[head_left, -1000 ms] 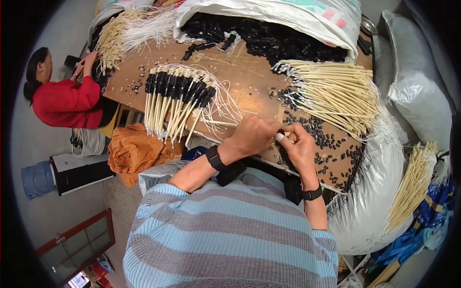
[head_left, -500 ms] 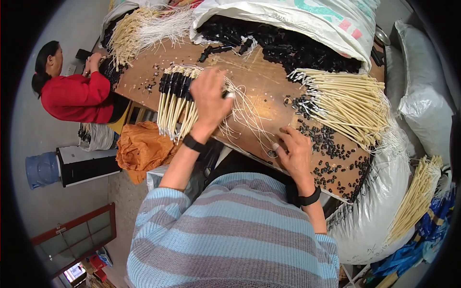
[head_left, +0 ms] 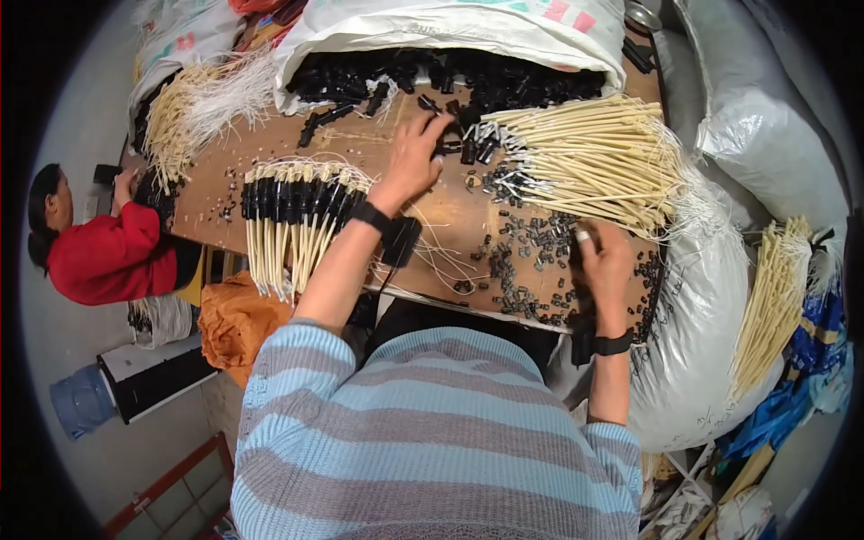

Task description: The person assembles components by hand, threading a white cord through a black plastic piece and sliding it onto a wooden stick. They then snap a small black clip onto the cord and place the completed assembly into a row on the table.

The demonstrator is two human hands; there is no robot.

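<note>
The left hand (head_left: 416, 160) has its fingers spread beside black tubes (head_left: 468, 148) at two o'clock. The right hand (head_left: 607, 261) curls beside black clips (head_left: 535, 247) at nine, its grip unclear. Pale rods (head_left: 594, 162) lie at its twelve; black-topped rods (head_left: 286, 211) at the left's eight.

Over the counter (head_left: 459, 225), the left hand (head_left: 414, 160) is beside loose black tubes (head_left: 469, 148) toward the far edge; the right hand (head_left: 609, 265) is at small black pieces (head_left: 522, 247) near the front right corner. Cream sticks (head_left: 594, 162) lie toward the right edge.
</note>
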